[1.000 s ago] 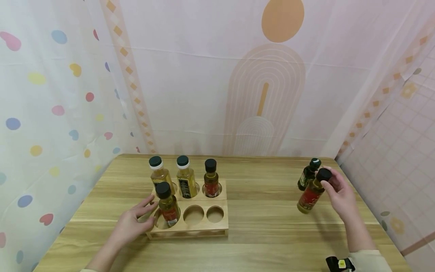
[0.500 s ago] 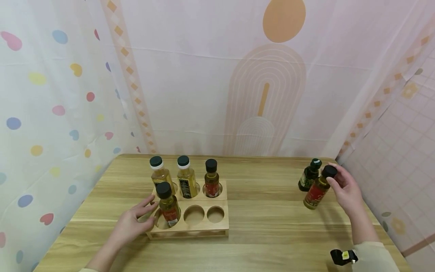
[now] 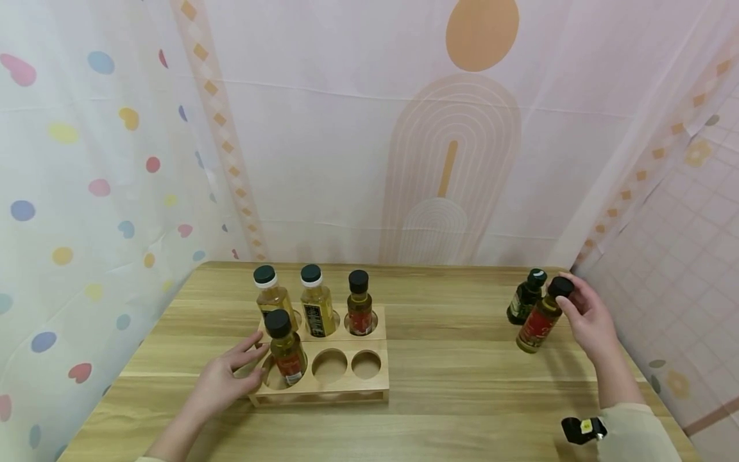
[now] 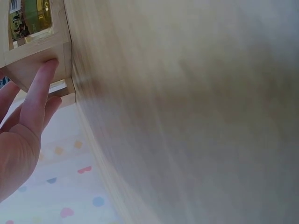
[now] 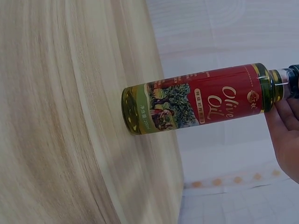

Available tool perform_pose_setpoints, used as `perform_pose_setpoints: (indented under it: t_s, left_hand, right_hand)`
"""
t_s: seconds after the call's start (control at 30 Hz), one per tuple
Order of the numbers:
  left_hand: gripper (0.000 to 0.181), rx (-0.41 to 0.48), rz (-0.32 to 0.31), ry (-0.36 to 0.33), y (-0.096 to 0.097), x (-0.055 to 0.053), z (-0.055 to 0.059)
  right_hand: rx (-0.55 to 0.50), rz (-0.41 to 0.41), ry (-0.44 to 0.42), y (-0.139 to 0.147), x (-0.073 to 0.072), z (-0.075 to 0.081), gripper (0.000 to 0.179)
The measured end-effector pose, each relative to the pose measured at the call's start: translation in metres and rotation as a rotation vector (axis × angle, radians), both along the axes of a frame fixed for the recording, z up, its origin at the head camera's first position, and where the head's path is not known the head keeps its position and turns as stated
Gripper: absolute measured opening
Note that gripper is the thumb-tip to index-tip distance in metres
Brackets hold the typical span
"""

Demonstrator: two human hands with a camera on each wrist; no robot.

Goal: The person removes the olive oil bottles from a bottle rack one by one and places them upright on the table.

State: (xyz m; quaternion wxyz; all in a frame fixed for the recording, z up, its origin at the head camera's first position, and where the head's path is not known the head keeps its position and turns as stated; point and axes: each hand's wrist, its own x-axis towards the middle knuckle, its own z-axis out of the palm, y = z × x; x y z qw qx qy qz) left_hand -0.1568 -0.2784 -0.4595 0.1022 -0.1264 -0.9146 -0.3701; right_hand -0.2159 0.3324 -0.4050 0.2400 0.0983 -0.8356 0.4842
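Note:
My right hand (image 3: 591, 321) holds an olive oil bottle (image 3: 539, 326) by its neck, just under the black cap. Its red label (image 5: 219, 99) reads "Olive Oil" in the right wrist view; the base is close to the tabletop, and I cannot tell if it touches. Just behind it stands a small dark green bottle (image 3: 524, 300), partly covered. My left hand (image 3: 222, 382) rests its fingers against the left side of a wooden bottle rack (image 3: 346, 380); in the left wrist view the fingertips (image 4: 50, 65) touch the rack's end panel (image 4: 35, 70). At the rack's front left another olive oil bottle (image 3: 288, 356) leans in its hole.
Two yellow oil bottles with green caps, one in the middle (image 3: 316, 311) and one at the left (image 3: 274, 298), fill the rack's back row beside a red-labelled bottle (image 3: 360, 311). Two front holes hold nothing. A patterned curtain (image 3: 323, 160) hangs behind the wooden table (image 3: 444, 359).
My right hand has moved to the right and slightly away with the olive oil bottle, bringing it nearer the dark green bottle's front right. The left hand and rack have stayed in place.

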Motion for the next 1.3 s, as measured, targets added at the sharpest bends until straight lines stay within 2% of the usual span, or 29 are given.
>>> perform_pose_setpoints:
  t_s: [0.67,0.87,1.1,1.3]
  left_hand:
    - [0.04,-0.001,0.005,-0.004,-0.001,0.002,0.001]
    - [0.041,-0.001,0.004,-0.006,-0.001,0.002,0.001]
    - [0.041,0.007,0.007,-0.019,-0.001,0.001,0.0]
    - [0.041,0.007,0.01,-0.022,0.0,0.001,0.0]
  right_hand:
    - [0.017,0.034,-0.057,0.01,-0.004,0.002,0.048]
    - [0.031,-0.009,-0.093,0.013,-0.002,0.005,0.051]
    - [-0.035,-0.097,-0.042,0.014,0.008,0.002,0.05]
    - [-0.049,-0.114,-0.024,0.015,0.019,0.0,0.045]
